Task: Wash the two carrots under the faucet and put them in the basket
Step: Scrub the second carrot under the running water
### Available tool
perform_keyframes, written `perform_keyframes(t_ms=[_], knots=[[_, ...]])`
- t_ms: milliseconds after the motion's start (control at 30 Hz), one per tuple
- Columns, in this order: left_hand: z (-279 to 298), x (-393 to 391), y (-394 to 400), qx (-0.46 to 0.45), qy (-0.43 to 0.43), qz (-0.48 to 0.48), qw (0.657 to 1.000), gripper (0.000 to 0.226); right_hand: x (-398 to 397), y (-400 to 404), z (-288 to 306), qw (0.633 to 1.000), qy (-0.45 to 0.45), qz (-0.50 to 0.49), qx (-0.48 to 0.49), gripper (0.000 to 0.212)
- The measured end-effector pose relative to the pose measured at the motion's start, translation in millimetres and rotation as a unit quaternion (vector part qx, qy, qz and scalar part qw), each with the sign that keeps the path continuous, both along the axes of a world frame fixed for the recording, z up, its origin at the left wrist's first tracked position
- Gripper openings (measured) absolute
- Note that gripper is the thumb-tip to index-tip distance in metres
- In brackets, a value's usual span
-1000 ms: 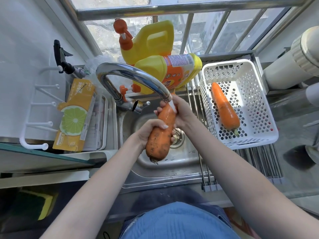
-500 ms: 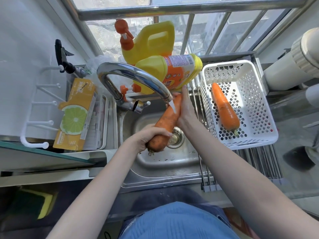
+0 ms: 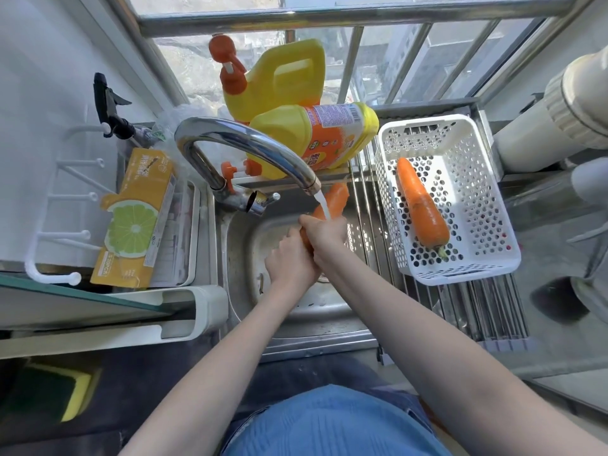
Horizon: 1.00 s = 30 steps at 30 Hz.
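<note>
Over the steel sink (image 3: 237, 258) I hold an orange carrot (image 3: 335, 200) under the stream running from the chrome faucet (image 3: 250, 149). My left hand (image 3: 289, 261) grips its lower thick end, which is hidden. My right hand (image 3: 325, 233) is wrapped round its middle, just above the left hand. Only the carrot's upper end shows past my fingers, pointing up and to the right. A second carrot (image 3: 422, 209) lies lengthwise in the white perforated basket (image 3: 473, 258) on the drying rack right of the sink.
Two yellow detergent jugs (image 3: 296, 93) stand behind the faucet by the window bars. A yellow lemon-print pack (image 3: 135, 218) lies in a tray left of the sink. A white hook rack (image 3: 52, 238) hangs on the left wall. A yellow sponge (image 3: 74, 396) sits at lower left.
The carrot has moved up and to the right under the stream. My right hand slid down from its tip to its middle, and both hands now cover its thick lower part.
</note>
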<state>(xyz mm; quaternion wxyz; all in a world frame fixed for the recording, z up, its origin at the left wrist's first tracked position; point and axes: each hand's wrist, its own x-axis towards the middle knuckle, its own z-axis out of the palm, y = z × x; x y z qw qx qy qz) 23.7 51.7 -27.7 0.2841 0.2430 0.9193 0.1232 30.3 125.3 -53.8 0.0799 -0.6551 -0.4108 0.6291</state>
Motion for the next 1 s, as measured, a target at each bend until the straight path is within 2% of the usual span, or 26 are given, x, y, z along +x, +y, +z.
perform_keyframes(t_ms=[100,167,233,300,400,500,567,600,633,667,767,800,833,867,933,1000], knots=[[3,-6,0,0.019,-0.079,0.083,0.993,0.028,3,10,3,0.996,0.027,0.087,-0.009,0.029],[2,-11,-1,0.08,-0.198,0.155,0.965,0.031,6,18,3,0.989,0.081,0.111,-0.051,0.028],[2,-15,-2,0.148,-0.326,0.222,0.907,0.038,8,23,6,0.976,0.15,0.122,-0.103,0.022],[4,-16,-4,0.184,-0.409,0.249,0.858,0.047,11,27,9,0.958,0.206,0.144,-0.141,0.019],[2,-14,-7,0.223,-0.524,0.262,0.779,0.066,17,35,12,0.917,0.284,0.179,-0.215,0.039],[3,-15,-15,0.274,-0.647,0.252,0.665,0.056,20,38,6,0.866,0.363,0.181,-0.292,0.065],[3,-16,-20,0.312,-0.708,0.23,0.591,0.059,21,39,4,0.844,0.396,0.183,-0.312,0.069],[2,-17,-22,0.324,-0.721,0.221,0.571,0.062,21,40,6,0.839,0.398,0.192,-0.318,0.068],[2,-19,-23,0.323,-0.723,0.219,0.57,0.062,21,42,9,0.839,0.39,0.205,-0.319,0.066],[1,-21,-21,0.309,-0.707,0.223,0.595,0.062,21,43,14,0.848,0.371,0.215,-0.312,0.061],[1,-23,-12,0.226,-0.564,0.244,0.756,0.075,16,40,24,0.911,0.264,0.225,-0.222,0.028],[2,-23,-8,0.206,-0.501,0.245,0.804,0.077,14,36,25,0.934,0.223,0.221,-0.171,0.024],[3,-20,-3,0.194,-0.444,0.244,0.84,0.07,11,31,24,0.955,0.177,0.214,-0.104,0.024],[0,-18,1,0.187,-0.392,0.248,0.866,0.052,8,26,23,0.97,0.125,0.207,-0.032,0.027],[-5,-14,7,0.174,-0.299,0.241,0.907,0.019,2,18,23,0.978,0.045,0.194,0.067,0.039],[-10,-12,9,0.138,-0.208,0.198,0.948,0.014,-2,12,24,0.98,0.003,0.173,0.096,0.056]])
